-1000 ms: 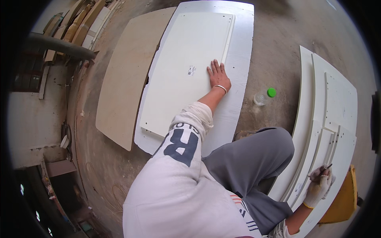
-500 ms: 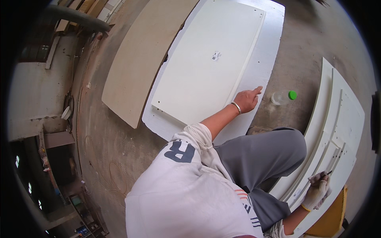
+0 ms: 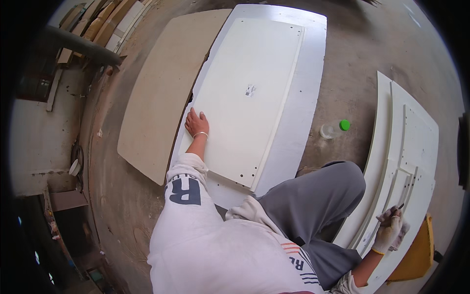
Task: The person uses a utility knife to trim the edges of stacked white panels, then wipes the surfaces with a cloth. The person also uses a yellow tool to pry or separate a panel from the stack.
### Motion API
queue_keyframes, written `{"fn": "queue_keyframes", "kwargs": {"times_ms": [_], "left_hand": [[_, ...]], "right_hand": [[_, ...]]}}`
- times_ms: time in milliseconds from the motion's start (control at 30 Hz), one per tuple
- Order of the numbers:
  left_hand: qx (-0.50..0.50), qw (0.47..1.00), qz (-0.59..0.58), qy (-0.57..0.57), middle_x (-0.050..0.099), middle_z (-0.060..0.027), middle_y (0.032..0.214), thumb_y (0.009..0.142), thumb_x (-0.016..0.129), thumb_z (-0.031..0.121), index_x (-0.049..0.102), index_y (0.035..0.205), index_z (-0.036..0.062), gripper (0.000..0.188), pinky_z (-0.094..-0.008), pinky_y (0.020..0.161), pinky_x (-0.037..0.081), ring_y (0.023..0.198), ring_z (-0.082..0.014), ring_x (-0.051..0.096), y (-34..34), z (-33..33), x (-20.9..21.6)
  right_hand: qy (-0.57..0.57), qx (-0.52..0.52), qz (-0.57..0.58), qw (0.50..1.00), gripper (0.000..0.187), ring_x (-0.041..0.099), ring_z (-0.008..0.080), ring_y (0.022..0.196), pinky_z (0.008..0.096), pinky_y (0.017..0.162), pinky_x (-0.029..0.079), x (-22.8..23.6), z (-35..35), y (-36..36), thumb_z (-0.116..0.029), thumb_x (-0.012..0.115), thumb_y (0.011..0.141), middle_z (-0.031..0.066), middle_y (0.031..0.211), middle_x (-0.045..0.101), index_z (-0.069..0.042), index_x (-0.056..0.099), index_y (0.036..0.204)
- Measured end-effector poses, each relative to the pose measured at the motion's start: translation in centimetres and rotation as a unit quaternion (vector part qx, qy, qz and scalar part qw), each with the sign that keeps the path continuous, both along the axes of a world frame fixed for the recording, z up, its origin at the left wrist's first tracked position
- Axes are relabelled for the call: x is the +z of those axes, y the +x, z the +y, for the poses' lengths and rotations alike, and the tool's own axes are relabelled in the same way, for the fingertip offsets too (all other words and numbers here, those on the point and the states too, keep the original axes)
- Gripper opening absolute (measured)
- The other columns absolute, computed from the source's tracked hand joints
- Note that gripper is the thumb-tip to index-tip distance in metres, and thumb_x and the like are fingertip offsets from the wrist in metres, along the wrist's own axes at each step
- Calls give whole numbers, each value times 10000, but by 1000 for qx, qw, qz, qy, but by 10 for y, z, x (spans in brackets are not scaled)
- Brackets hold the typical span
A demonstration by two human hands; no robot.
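My left hand, bare with a silver bracelet at the wrist, lies with fingers spread on the left edge of a long white panel. This panel has dark holes near its corners and a small printed label. It rests on a larger pale sheet. My right hand wears a soiled light glove and closes around a thin dark pen-like stick, whose tip sticks out. It hovers over, or rests on, a stack of white panels; contact cannot be made out.
A beige board lies left of the pale sheet. Between the two panel groups stands a clear jar with a green lid. At the lower right is a yellow-brown object. Long boards lean at the upper left.
My left hand has moved from the right side of the pale sheet to the white panel's left edge, its fingers now spread. My right hand keeps its hold. The view has shifted slightly.
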State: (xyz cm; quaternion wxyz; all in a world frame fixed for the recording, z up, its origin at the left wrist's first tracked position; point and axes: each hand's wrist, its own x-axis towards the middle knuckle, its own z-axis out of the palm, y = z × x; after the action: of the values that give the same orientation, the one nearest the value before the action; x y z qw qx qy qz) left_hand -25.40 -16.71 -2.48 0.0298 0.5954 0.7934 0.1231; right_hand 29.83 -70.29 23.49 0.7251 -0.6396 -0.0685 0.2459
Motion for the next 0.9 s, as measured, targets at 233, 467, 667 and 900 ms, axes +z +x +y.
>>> {"fn": "queue_keyframes", "kwargs": {"times_ms": [233,467,667,900], "left_hand": [[7,999,44,6,528,-111,1452,1033,532,380,427,1520,137,554,-493,1149,325,1349,-316,480,6,-7,3],[16,998,57,-31,518,-123,1465,1036,509,379,400,1531,115,571,-507,1128,361,1355,-327,480,9,-2,11],[43,992,38,-115,469,-125,1555,1037,446,413,373,1555,96,612,-524,1162,361,1422,-338,454,16,11,18],[91,966,96,-222,392,-142,1631,1013,475,386,385,1556,47,646,-543,1211,282,1523,-318,338,48,34,39]], "right_hand": [[-26,49,-4,998,172,621,138,719,328,602,545,-12,1,-8,-207,513,1088,28,851,616,-69,590,1156],[-18,30,0,999,169,591,140,707,320,609,534,-7,0,-12,-215,516,1093,30,856,595,-62,583,1120],[27,15,8,999,151,592,138,790,334,611,531,5,-18,-9,-198,547,1082,17,927,577,-64,586,1138],[50,-53,7,997,165,624,136,800,334,593,592,16,-43,-19,-196,575,1074,29,957,641,-50,607,1142]]}}
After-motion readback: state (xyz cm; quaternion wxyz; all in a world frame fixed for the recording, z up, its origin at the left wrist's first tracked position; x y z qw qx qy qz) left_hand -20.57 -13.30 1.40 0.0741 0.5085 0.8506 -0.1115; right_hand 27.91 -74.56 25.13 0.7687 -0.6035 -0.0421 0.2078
